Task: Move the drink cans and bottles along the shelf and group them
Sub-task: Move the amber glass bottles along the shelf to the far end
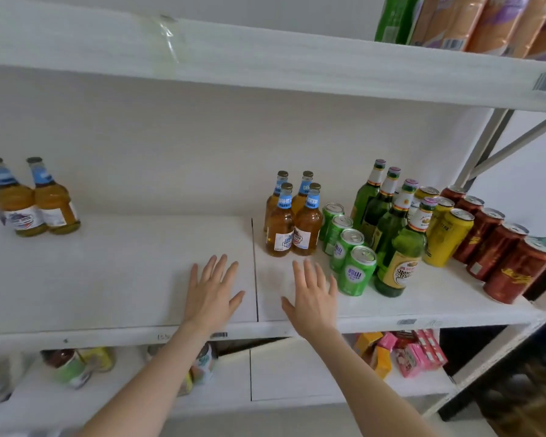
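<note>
While two amber glass bottles with blue neck labels [32, 200] stand upright on the white shelf [123, 272] at the frame's left edge, caps up, well apart from four matching bottles [292, 216] at centre, the left hand [213, 291] and right hand [312, 294] hover at lower centre, fingers spread; gripping each stray by its body, kept vertical, looks wisest.

A white shelving unit [107, 279] fills the view, its boards backed by a plain white panel [170, 137]. Grey metal braces [502, 143] cross diagonally at its right end before a pale wall [530, 184]. The light is soft and even. A blurred brownish floor [536, 405] shows at the lower right.
</note>
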Demonstrator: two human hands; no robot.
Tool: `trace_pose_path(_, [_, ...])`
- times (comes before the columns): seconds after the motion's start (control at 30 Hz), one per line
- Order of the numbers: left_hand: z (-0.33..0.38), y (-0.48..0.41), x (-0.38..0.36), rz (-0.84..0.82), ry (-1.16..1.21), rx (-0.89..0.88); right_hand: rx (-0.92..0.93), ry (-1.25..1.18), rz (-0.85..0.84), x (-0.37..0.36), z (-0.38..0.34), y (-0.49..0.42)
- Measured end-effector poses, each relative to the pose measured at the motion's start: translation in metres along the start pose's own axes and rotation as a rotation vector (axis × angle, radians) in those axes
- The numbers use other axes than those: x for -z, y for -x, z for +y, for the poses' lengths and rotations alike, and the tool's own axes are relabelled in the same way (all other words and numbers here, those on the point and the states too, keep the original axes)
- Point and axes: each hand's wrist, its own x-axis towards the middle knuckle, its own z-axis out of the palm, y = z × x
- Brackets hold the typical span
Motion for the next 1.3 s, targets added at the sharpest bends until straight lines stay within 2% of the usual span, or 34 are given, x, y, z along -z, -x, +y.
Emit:
trace_pose_path(0.33, [-0.029, 0.119, 0.05, -0.062, -0.062, 0.045, 0.108, 0.044, -0.058, 0.014, -0.079, 0.084])
trace_pose_path(0.6, [-0.103, 0.174, 0.071, -0.127, -0.12, 0.121, 0.161, 0.016, -0.067, 0.015, -0.16, 0.104])
trace_pose_path(0.97, [-0.256, 0.187, 0.095, -0.12, -0.189, 0.102, 0.159, -0.017, -0.056, 0.006, -0.299, 0.086])
trace_pose_path(1.07, [-0.291, 0.179, 0.095, -0.158, -0.222, 0.094, 0.152, -0.034, -0.072, 0.0, -0.331, 0.075])
trace_pose_path(1.3, [-0.359, 0.131, 0.086, -0.123, -0.229, 0.13, 0.16, -0.065, -0.054, -0.021, -0.389, 0.018])
